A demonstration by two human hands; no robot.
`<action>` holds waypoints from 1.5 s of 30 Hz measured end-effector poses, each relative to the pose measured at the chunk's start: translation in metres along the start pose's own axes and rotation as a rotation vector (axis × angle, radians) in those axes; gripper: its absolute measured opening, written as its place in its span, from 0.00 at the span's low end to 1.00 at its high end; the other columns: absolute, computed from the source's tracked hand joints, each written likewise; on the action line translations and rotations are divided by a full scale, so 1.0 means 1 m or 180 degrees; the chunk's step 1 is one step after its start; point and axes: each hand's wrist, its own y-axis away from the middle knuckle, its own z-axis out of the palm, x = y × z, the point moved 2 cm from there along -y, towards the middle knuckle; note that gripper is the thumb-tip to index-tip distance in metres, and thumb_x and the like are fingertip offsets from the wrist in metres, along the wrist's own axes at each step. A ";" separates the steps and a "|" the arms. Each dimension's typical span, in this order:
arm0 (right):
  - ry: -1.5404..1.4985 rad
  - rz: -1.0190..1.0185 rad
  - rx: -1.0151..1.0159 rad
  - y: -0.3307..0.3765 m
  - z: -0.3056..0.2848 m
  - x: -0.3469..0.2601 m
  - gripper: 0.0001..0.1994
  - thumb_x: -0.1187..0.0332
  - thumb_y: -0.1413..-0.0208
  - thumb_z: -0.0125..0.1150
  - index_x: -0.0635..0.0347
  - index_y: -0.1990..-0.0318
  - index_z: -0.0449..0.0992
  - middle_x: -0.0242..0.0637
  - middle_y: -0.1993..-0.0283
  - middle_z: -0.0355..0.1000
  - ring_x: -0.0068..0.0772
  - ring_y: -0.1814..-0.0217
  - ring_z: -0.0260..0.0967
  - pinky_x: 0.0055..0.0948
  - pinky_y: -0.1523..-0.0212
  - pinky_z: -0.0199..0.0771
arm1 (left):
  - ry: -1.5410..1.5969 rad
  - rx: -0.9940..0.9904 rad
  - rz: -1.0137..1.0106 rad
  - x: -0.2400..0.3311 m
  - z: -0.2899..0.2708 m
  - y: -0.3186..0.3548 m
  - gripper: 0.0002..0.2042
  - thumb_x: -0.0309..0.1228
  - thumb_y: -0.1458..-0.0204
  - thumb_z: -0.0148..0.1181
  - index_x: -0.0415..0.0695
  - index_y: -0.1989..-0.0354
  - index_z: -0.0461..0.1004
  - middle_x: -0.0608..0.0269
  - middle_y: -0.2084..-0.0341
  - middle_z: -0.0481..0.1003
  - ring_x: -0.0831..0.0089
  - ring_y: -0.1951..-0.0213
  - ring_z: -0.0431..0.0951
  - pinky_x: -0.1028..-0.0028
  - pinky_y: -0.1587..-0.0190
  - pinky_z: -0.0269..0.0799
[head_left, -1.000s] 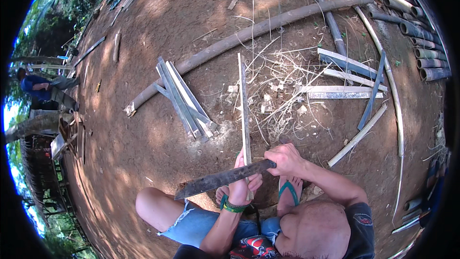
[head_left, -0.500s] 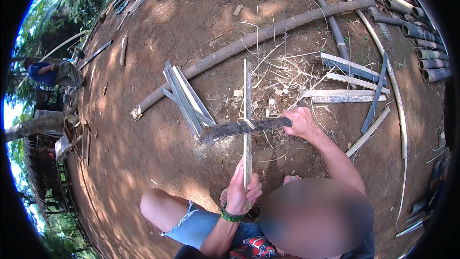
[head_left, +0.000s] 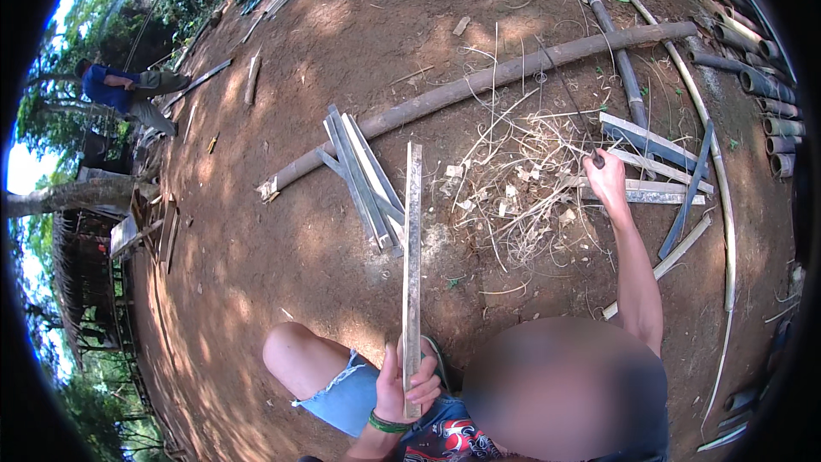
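My left hand [head_left: 393,389] is wrapped round the lower end of a long, narrow bamboo strip [head_left: 413,248], which stands upright in front of me. Farther out to the right, my right hand [head_left: 610,181] grips the handle of a machete [head_left: 575,101]. Its blade shows as a thin dark line, pointing away and slightly left, apart from the strip. Below the blade lies a heap of pale curled shavings [head_left: 530,205]. Just left of the strip's upper part, a bundle of split bamboo slats [head_left: 359,180] rests against a long pole [head_left: 428,107].
More split slats [head_left: 654,145] lie right of the shavings. Thick bamboo poles [head_left: 774,107] are stacked at the far right, and a thin curved pole [head_left: 727,231] runs down the right side. At the far left, a person in blue [head_left: 120,90] is near a thatched structure [head_left: 73,269].
The machete has left the strip and swung out to the right, turning from crosswise to pointing away. My left hand and the strip have moved slightly left and lower in view.
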 end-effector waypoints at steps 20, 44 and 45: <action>-0.0712 -0.1915 -0.1557 0.199 0.021 -0.136 0.08 0.65 0.56 0.67 0.58 0.79 0.75 0.43 0.83 0.72 0.51 0.80 0.73 0.45 0.76 0.74 | -0.0855 -0.0031 -0.0004 -0.006 0.010 -0.109 0.20 0.51 0.29 0.32 0.50 0.57 0.67 0.71 0.78 0.60 0.84 0.82 0.56 0.80 0.81 0.53; -0.0745 -0.0181 -0.0541 0.054 -0.001 -0.081 0.16 0.62 0.48 0.60 0.69 0.76 0.74 0.41 0.84 0.65 0.31 0.82 0.60 0.38 0.76 0.61 | -0.1514 0.0175 0.0443 -0.001 0.014 -0.070 0.22 0.48 0.29 0.40 0.56 0.31 0.55 0.66 0.70 0.66 0.78 0.77 0.68 0.76 0.74 0.71; -0.0723 0.0039 -0.0872 0.078 0.007 -0.087 0.15 0.63 0.48 0.60 0.66 0.79 0.72 0.38 0.86 0.62 0.29 0.84 0.59 0.38 0.78 0.58 | -0.1589 0.0227 0.0513 -0.003 0.011 -0.086 0.21 0.47 0.29 0.39 0.56 0.33 0.57 0.65 0.70 0.67 0.76 0.75 0.70 0.76 0.73 0.73</action>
